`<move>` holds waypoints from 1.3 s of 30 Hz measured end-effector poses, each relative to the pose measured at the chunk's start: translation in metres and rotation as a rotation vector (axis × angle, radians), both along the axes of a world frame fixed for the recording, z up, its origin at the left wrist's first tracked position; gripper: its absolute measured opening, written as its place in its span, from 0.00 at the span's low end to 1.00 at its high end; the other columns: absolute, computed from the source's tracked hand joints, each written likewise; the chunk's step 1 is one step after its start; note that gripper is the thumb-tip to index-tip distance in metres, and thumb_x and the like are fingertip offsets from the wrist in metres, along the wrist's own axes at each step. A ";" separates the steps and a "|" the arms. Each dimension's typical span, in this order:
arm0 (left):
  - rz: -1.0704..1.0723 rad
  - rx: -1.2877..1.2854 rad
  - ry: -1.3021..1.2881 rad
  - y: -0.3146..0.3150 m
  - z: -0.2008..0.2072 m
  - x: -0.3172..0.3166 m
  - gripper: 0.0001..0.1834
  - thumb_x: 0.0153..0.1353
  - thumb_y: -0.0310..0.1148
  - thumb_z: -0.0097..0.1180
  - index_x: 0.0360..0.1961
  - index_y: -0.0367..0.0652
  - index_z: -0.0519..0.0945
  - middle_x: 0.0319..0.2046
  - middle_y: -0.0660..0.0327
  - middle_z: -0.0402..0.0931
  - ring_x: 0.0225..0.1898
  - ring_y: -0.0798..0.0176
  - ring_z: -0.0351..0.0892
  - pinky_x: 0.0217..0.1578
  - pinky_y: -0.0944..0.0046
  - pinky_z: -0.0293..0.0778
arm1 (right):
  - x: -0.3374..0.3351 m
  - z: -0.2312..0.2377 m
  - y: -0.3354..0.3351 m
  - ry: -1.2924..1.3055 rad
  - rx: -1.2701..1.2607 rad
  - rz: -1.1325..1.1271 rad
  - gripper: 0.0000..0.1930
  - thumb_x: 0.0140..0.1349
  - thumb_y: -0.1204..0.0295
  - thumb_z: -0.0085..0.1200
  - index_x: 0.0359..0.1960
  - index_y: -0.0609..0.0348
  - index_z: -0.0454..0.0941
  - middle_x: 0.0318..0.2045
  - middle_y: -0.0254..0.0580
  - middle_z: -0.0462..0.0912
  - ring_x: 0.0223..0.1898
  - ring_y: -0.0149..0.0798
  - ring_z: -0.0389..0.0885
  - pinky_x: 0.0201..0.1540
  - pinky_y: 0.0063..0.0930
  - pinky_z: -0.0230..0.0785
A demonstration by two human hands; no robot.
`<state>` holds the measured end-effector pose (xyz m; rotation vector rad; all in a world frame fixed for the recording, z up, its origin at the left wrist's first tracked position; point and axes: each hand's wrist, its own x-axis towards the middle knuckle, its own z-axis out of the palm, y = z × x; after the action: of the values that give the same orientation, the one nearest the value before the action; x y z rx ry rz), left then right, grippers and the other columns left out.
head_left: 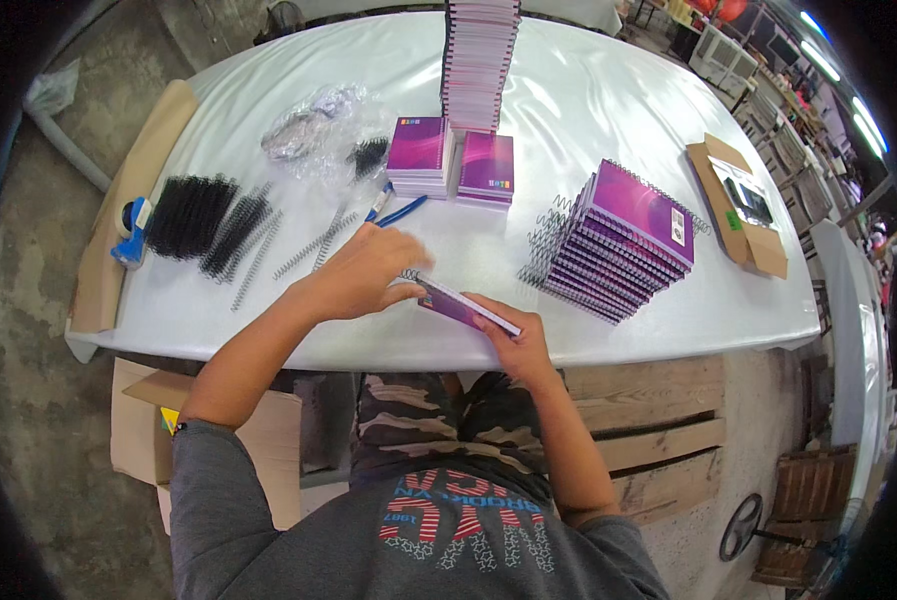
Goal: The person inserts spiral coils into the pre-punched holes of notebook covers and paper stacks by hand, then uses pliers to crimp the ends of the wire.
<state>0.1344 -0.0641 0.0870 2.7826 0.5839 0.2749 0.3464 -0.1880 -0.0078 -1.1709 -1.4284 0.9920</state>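
A thin purple notebook (456, 306) is held above the table's near edge, tilted with its edge upward. My right hand (514, 345) grips its right end, thumb on one side and fingers on the other. At its left end my left hand (366, 272) is closed around a short visible piece of black spiral coil (409, 273); its fingertips are slightly blurred. How far the coil runs along the notebook's edge cannot be made out. Beyond the left hand lie blue-handled pliers (404, 209) and a blue-and-white pen-like tool (377, 204).
Loose black coils (190, 217) and a tape dispenser (131, 235) lie at left, near crumpled clear plastic (313, 135). Notebook stacks (420, 148) and a tall pile (479, 70) stand behind. Coil-bound notebooks (633, 230) are stacked at right, beside a cardboard piece (733, 205).
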 end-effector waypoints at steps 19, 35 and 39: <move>0.301 0.531 0.508 -0.088 -0.114 -0.028 0.57 0.48 0.73 0.36 0.61 0.27 0.55 0.62 0.33 0.46 0.67 0.37 0.36 0.57 0.28 0.28 | -0.052 -0.020 -0.036 -0.199 0.364 -0.093 0.22 0.49 0.86 0.47 0.48 0.58 0.75 0.45 0.50 0.78 0.47 0.45 0.79 0.49 0.31 0.71; 0.585 0.486 -0.530 -0.071 -0.131 -0.026 0.75 0.31 0.83 0.40 0.64 0.27 0.37 0.64 0.34 0.25 0.66 0.35 0.20 0.61 0.35 0.23 | -0.060 -0.029 -0.028 -0.153 0.527 -0.078 0.29 0.46 0.82 0.54 0.55 0.54 0.70 0.47 0.47 0.77 0.44 0.46 0.79 0.47 0.33 0.72; -0.063 0.563 -0.207 -0.070 -0.154 -0.038 0.57 0.52 0.62 0.51 0.64 0.27 0.38 0.62 0.30 0.38 0.63 0.29 0.40 0.60 0.33 0.41 | -0.050 -0.038 -0.032 -0.230 0.464 -0.056 0.27 0.47 0.79 0.54 0.54 0.55 0.70 0.46 0.47 0.78 0.42 0.48 0.79 0.44 0.34 0.73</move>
<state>0.0967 -0.1338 -0.0665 3.2316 0.4132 0.8135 0.2965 -0.2200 -0.0457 -0.9907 -1.6846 0.4562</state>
